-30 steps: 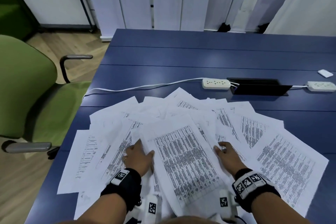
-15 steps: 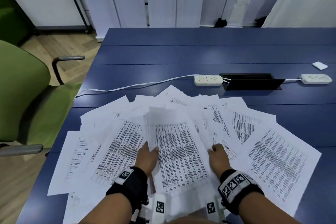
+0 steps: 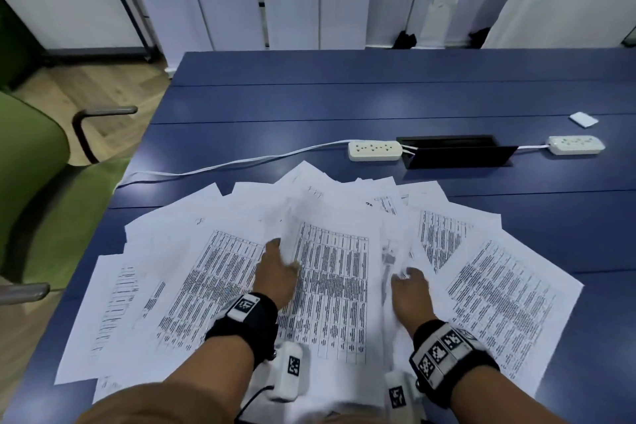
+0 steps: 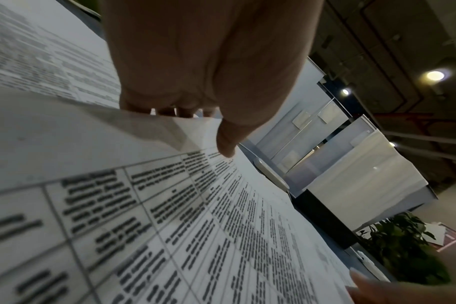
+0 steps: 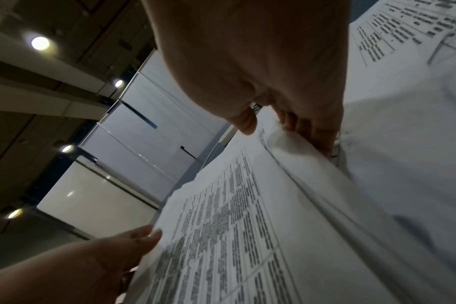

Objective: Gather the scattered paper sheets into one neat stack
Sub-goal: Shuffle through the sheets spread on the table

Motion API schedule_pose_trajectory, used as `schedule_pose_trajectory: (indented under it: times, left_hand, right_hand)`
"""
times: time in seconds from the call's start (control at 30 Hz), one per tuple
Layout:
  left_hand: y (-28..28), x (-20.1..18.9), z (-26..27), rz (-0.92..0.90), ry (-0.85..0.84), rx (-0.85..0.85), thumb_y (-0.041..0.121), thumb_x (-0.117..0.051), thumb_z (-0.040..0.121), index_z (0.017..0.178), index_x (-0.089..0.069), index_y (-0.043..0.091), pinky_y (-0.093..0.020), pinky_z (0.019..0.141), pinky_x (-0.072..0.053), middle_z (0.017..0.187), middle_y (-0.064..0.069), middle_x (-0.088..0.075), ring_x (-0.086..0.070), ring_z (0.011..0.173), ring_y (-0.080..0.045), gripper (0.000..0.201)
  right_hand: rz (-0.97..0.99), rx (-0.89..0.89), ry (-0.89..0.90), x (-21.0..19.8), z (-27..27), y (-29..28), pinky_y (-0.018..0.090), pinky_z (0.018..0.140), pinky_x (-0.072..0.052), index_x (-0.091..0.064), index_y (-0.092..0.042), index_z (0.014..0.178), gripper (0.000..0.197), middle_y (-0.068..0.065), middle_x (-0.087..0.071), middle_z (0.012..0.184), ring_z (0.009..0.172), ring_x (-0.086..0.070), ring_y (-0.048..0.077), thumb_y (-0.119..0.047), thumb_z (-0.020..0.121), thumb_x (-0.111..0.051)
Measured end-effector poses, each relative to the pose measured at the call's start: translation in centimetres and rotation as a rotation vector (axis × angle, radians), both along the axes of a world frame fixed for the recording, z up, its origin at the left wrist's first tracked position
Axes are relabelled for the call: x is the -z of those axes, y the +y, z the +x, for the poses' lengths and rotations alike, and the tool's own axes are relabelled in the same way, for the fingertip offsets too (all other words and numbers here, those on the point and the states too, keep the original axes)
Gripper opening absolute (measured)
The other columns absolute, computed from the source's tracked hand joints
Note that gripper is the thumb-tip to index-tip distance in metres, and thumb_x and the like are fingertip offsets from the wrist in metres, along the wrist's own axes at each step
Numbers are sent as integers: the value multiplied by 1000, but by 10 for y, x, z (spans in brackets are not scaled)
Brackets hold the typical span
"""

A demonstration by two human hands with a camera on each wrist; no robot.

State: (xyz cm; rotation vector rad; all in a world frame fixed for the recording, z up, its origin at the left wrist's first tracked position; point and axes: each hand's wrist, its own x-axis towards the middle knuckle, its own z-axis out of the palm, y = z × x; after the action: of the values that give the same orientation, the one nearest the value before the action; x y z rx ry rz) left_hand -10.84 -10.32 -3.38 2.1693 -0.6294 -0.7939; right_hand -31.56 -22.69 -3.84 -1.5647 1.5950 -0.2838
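Many printed paper sheets (image 3: pixel 179 279) lie fanned out over the near part of the blue table (image 3: pixel 344 103). A middle bundle of sheets (image 3: pixel 330 289) with a printed grid sits between my two hands, its left edge curled upward. My left hand (image 3: pixel 277 272) grips that left edge; in the left wrist view the thumb (image 4: pixel 227 144) lies on top and the fingers are under the paper (image 4: pixel 170 216). My right hand (image 3: pixel 407 286) pinches the bundle's right edge; in the right wrist view the thumb (image 5: pixel 245 123) is above and the fingers (image 5: pixel 312 133) below the sheets (image 5: pixel 234 226).
Behind the papers lie a white power strip (image 3: pixel 374 150) with its cable (image 3: pixel 241 163), a black cable box (image 3: pixel 454 151) and a second strip (image 3: pixel 576 144). A small white card (image 3: pixel 583 119) is far right. A green chair (image 3: pixel 34 182) stands at the table's left edge.
Both hands have drawn closer together, squeezing the middle sheets into a narrower bundle. The bundle's left edge has risen off the table.
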Motion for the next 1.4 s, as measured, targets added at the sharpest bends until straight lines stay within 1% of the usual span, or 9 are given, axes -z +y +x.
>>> schedule_pose_trajectory:
  times: [0.17,0.37,0.53,0.7,0.8,1.0,1.2,1.33,1.4]
  left_hand:
    - [-18,-3,-15,-17,212,66,20,-58,94,153,5,14,-36,118,-18,161,-7,-9,-16,148,-26,87]
    - [-14,-2,-30,104,252,292,38,-47,98,147,-28,11,-42,113,-32,151,-8,-36,-38,137,-27,59]
    - [29,-7,31,-12,-106,-173,29,-65,89,117,-62,13,-32,88,-45,116,-11,-62,-59,105,-28,32]
    - [105,9,101,480,-275,-183,49,-80,66,139,-41,8,-46,105,-37,141,-18,-47,-44,128,-38,92]
    - [121,18,104,466,-240,-107,60,-84,54,141,-36,12,-48,104,-40,137,-17,-45,-46,127,-37,111]
    - [109,6,82,330,-69,-45,42,-72,81,127,-44,5,-36,91,-45,125,-19,-57,-56,106,-30,65]
    - [93,8,51,185,38,-149,20,-41,101,97,-46,3,-33,86,-40,122,-27,-56,-56,107,-33,17]
    - [89,12,33,107,179,-239,20,-41,101,115,-50,-3,-28,94,-36,135,-22,-51,-50,115,-26,29]
    - [89,11,20,86,287,-177,27,-41,101,141,-38,-1,-32,112,-29,150,-16,-39,-38,136,-26,48]
  right_hand:
    - [212,-63,-250,2,-3,3,38,112,-27,-19,-3,148,69,12,-29,153,140,-29,30,-29,95,-54]
    - [416,51,-298,15,-21,-18,43,97,-46,-53,-2,115,57,13,-64,115,101,-61,31,-5,66,-83]
    - [310,75,-272,10,-31,-29,50,100,-44,-53,-7,115,59,9,-64,106,103,-58,32,6,65,-80]
    - [176,139,-323,14,-36,-36,44,100,-43,-47,-4,129,72,13,-59,124,109,-57,29,-15,68,-84]
    - [281,191,-376,23,-33,-33,44,91,-50,-48,-1,124,78,12,-61,120,104,-61,27,-15,60,-89]
    - [62,-63,-291,-1,-11,-17,29,76,-49,-60,-8,113,31,9,-67,103,83,-63,21,-9,84,-69]
    - [231,-63,-178,18,-3,15,42,93,-46,-38,-4,140,60,15,-56,126,108,-57,31,-16,88,-66]
    - [485,-6,-280,25,-7,27,30,75,-52,-47,-2,130,67,16,-63,115,85,-66,21,-27,76,-79]
    - [554,-29,-320,24,-3,38,37,91,-52,-49,-4,129,75,14,-63,118,101,-66,20,-32,69,-84]
